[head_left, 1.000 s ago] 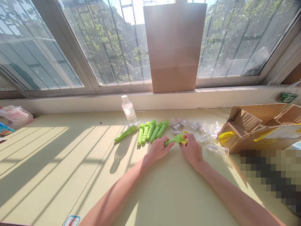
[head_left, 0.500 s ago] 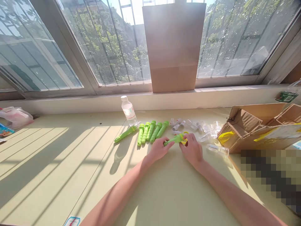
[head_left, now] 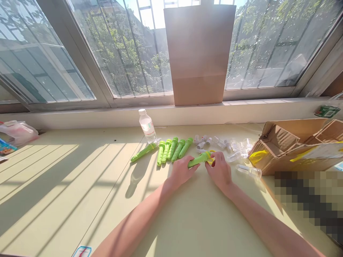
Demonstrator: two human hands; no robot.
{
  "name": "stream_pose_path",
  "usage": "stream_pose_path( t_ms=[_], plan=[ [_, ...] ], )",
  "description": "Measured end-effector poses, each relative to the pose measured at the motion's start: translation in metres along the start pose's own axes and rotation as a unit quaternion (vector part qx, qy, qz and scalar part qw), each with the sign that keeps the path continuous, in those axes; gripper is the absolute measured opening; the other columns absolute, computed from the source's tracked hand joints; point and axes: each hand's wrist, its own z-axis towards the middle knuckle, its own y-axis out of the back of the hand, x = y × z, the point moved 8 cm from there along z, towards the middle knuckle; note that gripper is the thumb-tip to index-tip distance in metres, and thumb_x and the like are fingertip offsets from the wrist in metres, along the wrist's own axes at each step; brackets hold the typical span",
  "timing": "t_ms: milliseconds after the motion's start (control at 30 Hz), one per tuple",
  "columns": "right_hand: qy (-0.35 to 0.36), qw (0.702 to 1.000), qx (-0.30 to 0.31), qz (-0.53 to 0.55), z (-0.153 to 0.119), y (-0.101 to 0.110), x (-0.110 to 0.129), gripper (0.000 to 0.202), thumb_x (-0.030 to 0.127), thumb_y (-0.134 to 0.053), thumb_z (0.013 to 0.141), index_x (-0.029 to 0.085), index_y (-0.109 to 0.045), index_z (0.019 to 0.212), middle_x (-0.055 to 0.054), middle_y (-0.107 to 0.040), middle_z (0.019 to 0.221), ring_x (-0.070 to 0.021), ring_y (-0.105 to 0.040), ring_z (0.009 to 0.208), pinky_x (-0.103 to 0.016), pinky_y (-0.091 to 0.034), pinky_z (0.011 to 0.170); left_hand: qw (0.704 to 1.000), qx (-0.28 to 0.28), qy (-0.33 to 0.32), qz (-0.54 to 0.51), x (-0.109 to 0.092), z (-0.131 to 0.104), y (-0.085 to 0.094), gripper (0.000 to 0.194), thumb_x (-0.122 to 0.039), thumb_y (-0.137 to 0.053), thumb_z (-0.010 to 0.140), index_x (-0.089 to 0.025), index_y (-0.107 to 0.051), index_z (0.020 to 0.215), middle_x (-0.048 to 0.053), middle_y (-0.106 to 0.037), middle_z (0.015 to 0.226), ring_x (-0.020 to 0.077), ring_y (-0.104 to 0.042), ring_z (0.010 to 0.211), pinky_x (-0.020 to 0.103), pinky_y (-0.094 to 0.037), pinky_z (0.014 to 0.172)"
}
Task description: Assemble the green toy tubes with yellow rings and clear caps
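My left hand (head_left: 184, 171) is wrapped round the near end of a green ribbed plastic tube (head_left: 198, 159), which tilts up to the right. Close to its far end, my right hand (head_left: 220, 173) has its fingers bent and pinched on a yellow looped piece (head_left: 211, 157); its exact kind is partly hidden by the fingers. Beyond my left hand lie several similar green tubes (head_left: 173, 149) side by side. One more green tube (head_left: 143, 152) rests apart on the left, with a clear piece at its upper end.
A water bottle (head_left: 147, 126) stands behind the tubes. Several small clear and white plastic pieces (head_left: 205, 140) and clear cups (head_left: 248, 170) lie to the right. An opened cardboard box (head_left: 294, 157) stands at the right, a plastic bag (head_left: 21, 131) at the far left. A cardboard sheet (head_left: 199, 57) leans against the window.
My left thumb has shifted down, so more of the green tube shows. The hands stay almost in the same place, and the other things have not moved.
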Motion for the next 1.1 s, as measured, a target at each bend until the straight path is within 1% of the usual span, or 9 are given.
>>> stream_pose_path(
  t_ms=[67, 167, 267, 367, 633, 767, 933, 1000, 1100],
  plan=[
    [-0.008, 1.000, 0.009, -0.003, 0.000, -0.001, -0.002, 0.013, 0.030, -0.051, 0.081, 0.024, -0.045, 0.091, -0.002, -0.058, 0.096, -0.0106, -0.051, 0.054, -0.024, -0.030, 0.047, 0.999, 0.001, -0.025, 0.046, -0.001, -0.002, -0.004, 0.024, -0.046, -0.064, 0.088, -0.024, -0.069, 0.098, 0.002, -0.074, 0.087, 0.0188, -0.067, 0.076, 0.029, -0.046, 0.068],
    [-0.015, 1.000, 0.016, -0.003, 0.000, -0.002, -0.003, 0.014, 0.031, -0.051, 0.081, 0.024, -0.045, 0.091, -0.001, -0.057, 0.096, -0.0109, -0.052, 0.055, -0.024, -0.030, 0.047, 0.994, 0.006, -0.050, 0.097, -0.002, -0.004, -0.009, 0.031, -0.051, -0.057, 0.092, -0.023, -0.069, 0.098, 0.003, -0.073, 0.081, 0.0199, -0.067, 0.073, 0.029, -0.043, 0.063],
    [-0.016, 1.000, 0.014, 0.000, 0.000, -0.001, -0.002, 0.014, 0.031, -0.052, 0.081, 0.024, -0.047, 0.093, -0.001, -0.057, 0.097, -0.0107, -0.051, 0.055, -0.024, -0.030, 0.047, 0.991, 0.015, -0.052, 0.122, -0.003, -0.004, -0.011, 0.034, -0.052, -0.052, 0.095, -0.022, -0.069, 0.096, 0.004, -0.072, 0.077, 0.0192, -0.066, 0.068, 0.028, -0.040, 0.060],
    [-0.010, 1.000, 0.016, 0.003, 0.000, -0.001, -0.001, 0.014, 0.029, -0.052, 0.080, 0.024, -0.047, 0.092, -0.001, -0.057, 0.095, -0.0101, -0.050, 0.053, -0.024, -0.030, 0.047, 0.990, 0.033, -0.041, 0.134, -0.003, -0.004, -0.011, 0.036, -0.053, -0.051, 0.095, -0.022, -0.069, 0.097, 0.005, -0.071, 0.076, 0.0197, -0.066, 0.067, 0.028, -0.040, 0.059],
    [-0.021, 0.999, 0.039, 0.000, 0.001, -0.007, -0.006, 0.017, 0.026, -0.052, 0.075, 0.024, -0.045, 0.091, 0.001, -0.057, 0.092, -0.0100, -0.049, 0.053, -0.024, -0.028, 0.047, 0.995, 0.068, 0.006, 0.072, 0.001, 0.000, -0.009, 0.032, -0.051, -0.055, 0.092, -0.023, -0.070, 0.100, 0.003, -0.072, 0.074, 0.0200, -0.066, 0.069, 0.028, -0.042, 0.062],
    [-0.022, 0.999, 0.044, 0.008, 0.001, -0.007, -0.005, 0.016, 0.027, -0.053, 0.074, 0.024, -0.045, 0.088, 0.002, -0.056, 0.091, -0.0098, -0.050, 0.053, -0.024, -0.030, 0.048, 0.995, 0.089, 0.030, 0.014, 0.004, 0.003, -0.007, 0.032, -0.051, -0.057, 0.089, -0.023, -0.070, 0.094, 0.000, -0.068, 0.068, 0.0170, -0.061, 0.064, 0.027, -0.040, 0.060],
    [-0.016, 0.998, 0.053, 0.022, 0.001, -0.007, -0.002, 0.015, 0.029, -0.053, 0.077, 0.025, -0.043, 0.087, 0.001, -0.056, 0.090, -0.0111, -0.052, 0.055, -0.024, -0.032, 0.049, 0.991, 0.114, 0.045, -0.058, 0.005, 0.006, -0.006, 0.039, -0.056, -0.054, 0.089, -0.021, -0.069, 0.084, -0.004, -0.061, 0.063, 0.0134, -0.054, 0.060, 0.025, -0.038, 0.057],
    [-0.015, 0.998, 0.063, 0.027, 0.000, -0.009, -0.003, 0.015, 0.030, -0.052, 0.078, 0.025, -0.042, 0.089, 0.001, -0.057, 0.089, -0.0119, -0.053, 0.056, -0.024, -0.032, 0.049, 0.990, 0.120, 0.046, -0.066, 0.005, 0.006, -0.006, 0.039, -0.056, -0.053, 0.089, -0.021, -0.069, 0.083, -0.004, -0.061, 0.063, 0.0130, -0.053, 0.060, 0.025, -0.037, 0.056],
    [-0.023, 0.998, 0.061, 0.021, 0.000, -0.010, -0.005, 0.015, 0.031, -0.052, 0.078, 0.025, -0.042, 0.088, 0.002, -0.057, 0.087, -0.0126, -0.053, 0.056, -0.024, -0.031, 0.049, 0.991, 0.117, 0.038, -0.052, 0.002, 0.005, -0.004, 0.036, -0.054, -0.054, 0.090, -0.022, -0.069, 0.088, -0.003, -0.065, 0.068, 0.0135, -0.056, 0.063, 0.025, -0.038, 0.058]
  ],
)
